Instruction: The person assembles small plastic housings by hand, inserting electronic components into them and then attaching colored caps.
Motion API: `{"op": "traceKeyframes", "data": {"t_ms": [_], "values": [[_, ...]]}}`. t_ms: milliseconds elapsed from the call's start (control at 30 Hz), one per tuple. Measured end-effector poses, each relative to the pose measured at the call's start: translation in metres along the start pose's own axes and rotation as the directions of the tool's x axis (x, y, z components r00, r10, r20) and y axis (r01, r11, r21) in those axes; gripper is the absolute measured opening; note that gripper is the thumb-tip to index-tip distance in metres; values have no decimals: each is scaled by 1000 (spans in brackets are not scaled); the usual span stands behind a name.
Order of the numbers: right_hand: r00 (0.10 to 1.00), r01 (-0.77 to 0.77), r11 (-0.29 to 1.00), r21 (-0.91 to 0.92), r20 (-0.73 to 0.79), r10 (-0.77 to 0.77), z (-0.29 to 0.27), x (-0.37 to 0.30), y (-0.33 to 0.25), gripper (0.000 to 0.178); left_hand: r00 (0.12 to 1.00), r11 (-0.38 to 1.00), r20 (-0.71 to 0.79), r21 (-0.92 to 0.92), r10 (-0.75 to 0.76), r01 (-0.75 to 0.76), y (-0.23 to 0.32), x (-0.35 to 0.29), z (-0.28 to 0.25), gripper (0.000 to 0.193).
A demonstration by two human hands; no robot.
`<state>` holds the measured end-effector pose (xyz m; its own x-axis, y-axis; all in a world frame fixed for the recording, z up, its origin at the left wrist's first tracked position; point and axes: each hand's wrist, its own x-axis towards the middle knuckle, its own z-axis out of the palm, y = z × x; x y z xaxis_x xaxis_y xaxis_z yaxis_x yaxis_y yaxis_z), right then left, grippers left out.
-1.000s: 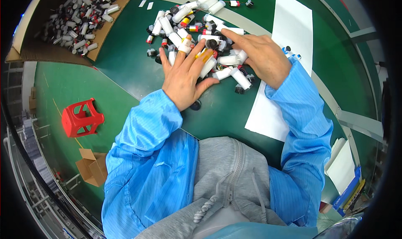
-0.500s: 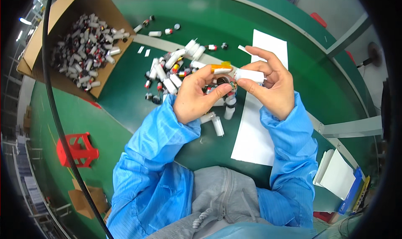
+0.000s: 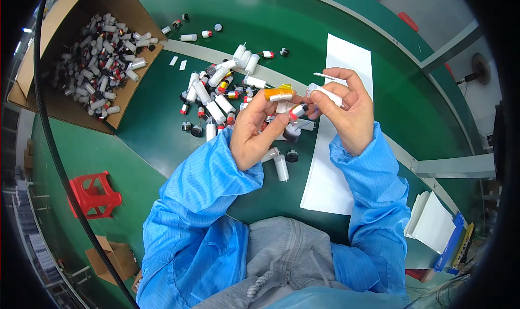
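Note:
My left hand (image 3: 253, 129) is closed, pinching a small red, white and black cylinder (image 3: 297, 112) between thumb and fingers. At its index fingertip sits an orange-and-white piece (image 3: 279, 93); I cannot tell whether it is gripped or wrapped round the finger. My right hand (image 3: 349, 111) grips a white plastic tube (image 3: 324, 94) between thumb and fingers, its end turned toward the left hand. A thin white strip (image 3: 325, 76) shows by the right index finger. Below the hands a dark-capped part (image 3: 293, 132) is partly hidden. Loose white tubes (image 3: 215, 111) lie heaped beside the left hand.
A cardboard box (image 3: 132, 95) full of similar parts stands tipped at the far left. White paper (image 3: 327, 184) lies under the right forearm on the green table (image 3: 254, 195). A black cable (image 3: 51, 141) crosses the left side. A red stool (image 3: 96, 195) stands on the floor.
The small red, white and black cylinder now shows at my left thumb. The white tube in my right hand has tilted. The view has shifted slightly, with the box moving left.

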<state>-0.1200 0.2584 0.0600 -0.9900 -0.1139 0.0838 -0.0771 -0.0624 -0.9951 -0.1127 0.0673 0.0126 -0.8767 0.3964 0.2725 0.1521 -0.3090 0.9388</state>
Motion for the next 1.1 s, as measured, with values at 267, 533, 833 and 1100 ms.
{"op": "traceKeyframes", "data": {"t_ms": [267, 533, 833, 1100], "values": [[997, 78, 955, -285, -5, -83, 8, -5, 13, 44, 979, 694, -131, 720, 155, -14, -6, -2, 2, 27], [856, 516, 727, -453, 263, -445, 8, -2, 26, 43, 964, 883, -259, 465, 64, 66, -13, 5, -9, 23], [826, 557, 652, -515, 268, -495, 8, -1, 24, 52, 960, 941, -92, -245, -265, 236, 5, 6, -11, 40], [836, 545, 679, -492, 258, -484, 7, -2, 20, 58, 994, 942, -107, 335, 2, 34, -19, 6, -15, 13]]}}
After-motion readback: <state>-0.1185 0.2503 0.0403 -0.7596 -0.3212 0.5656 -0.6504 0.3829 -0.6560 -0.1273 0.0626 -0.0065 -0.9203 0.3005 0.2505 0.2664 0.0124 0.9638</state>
